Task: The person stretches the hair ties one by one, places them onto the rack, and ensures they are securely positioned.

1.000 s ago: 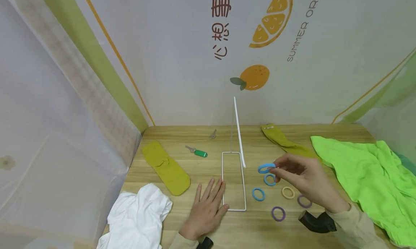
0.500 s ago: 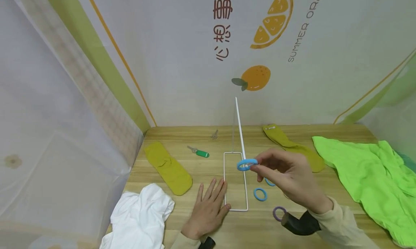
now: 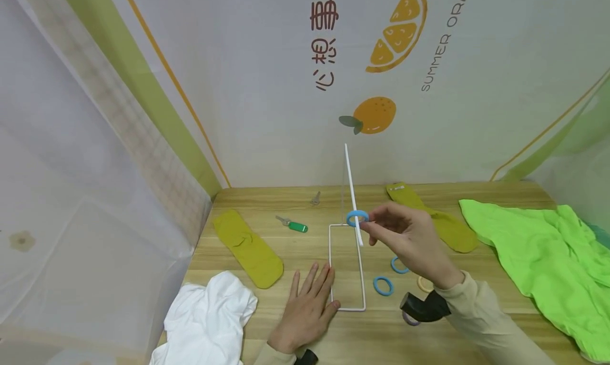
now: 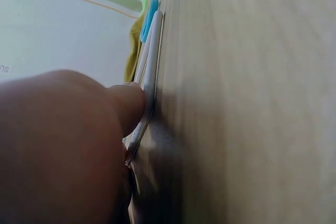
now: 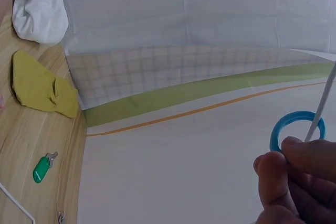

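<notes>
Between thumb and fingers my right hand (image 3: 407,238) pinches a light blue ring (image 3: 357,212). The white arm (image 3: 350,179) of a thin wire stand crosses the ring's opening in the head view, its near end showing below the ring. In the right wrist view the white rod (image 5: 326,94) also crosses the blue ring (image 5: 277,129). My left hand (image 3: 305,314) lies flat on the table, fingertips and thumb at the left side of the stand's rectangular base (image 3: 362,280). Two more blue rings (image 3: 383,286), a pale orange ring (image 3: 424,285) and a partly hidden purple ring (image 3: 411,319) lie to the right.
Left on the wooden table (image 3: 267,349) are a mustard sock (image 3: 250,251) and a bunched white cloth (image 3: 205,317). A key with a green tag (image 3: 297,226) and small keys (image 3: 316,198) lie farther back. Another mustard sock (image 3: 448,227) and a lime green garment (image 3: 534,259) are at right.
My right hand has carried the blue ring leftward from above the other rings to the stand's arm, then farther back along it. The left hand has stayed at the base.
</notes>
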The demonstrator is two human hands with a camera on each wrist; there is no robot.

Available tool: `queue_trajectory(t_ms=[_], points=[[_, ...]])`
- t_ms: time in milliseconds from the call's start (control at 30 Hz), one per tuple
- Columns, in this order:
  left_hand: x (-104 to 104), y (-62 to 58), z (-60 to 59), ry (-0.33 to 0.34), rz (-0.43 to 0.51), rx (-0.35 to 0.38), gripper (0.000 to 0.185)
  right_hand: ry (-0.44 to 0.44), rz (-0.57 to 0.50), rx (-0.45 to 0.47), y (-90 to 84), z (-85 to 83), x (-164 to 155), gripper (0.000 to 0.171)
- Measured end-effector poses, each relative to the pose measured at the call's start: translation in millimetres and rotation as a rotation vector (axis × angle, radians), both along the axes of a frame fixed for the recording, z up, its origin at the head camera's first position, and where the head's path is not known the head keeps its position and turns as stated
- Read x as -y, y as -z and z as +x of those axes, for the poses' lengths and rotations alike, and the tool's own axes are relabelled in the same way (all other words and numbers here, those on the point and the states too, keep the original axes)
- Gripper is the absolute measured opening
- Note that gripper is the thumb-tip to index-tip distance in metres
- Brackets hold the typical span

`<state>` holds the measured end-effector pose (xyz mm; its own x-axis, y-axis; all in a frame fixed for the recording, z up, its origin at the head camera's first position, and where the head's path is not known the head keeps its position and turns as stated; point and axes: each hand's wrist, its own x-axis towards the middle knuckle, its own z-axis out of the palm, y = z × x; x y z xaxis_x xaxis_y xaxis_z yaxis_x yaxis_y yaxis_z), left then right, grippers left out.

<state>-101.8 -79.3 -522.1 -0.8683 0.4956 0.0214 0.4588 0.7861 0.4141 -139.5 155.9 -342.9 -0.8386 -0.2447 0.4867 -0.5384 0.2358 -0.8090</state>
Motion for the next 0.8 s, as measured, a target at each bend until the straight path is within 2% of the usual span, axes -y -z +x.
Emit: queue_trajectory(t_ms=[267, 467, 800], points=[[-0.5, -0.4, 1.2, 0.008, 0.010, -0.047, 0.062, 0.028, -0.044, 0.002, 3.5, -31.6, 5.3, 0.007], [-0.9, -0.5, 1.9, 0.015, 0.021, -0.055, 0.061, 0.030, -0.071, 0.002, 3.4, -52.1, 8.5, 0.007], [-0.9, -2.6, 1.5, 0.008, -0.019, -0.020, 0.062, 0.050, -0.086, -0.001, 5.1, -73.8, 10.6, 0.003]])
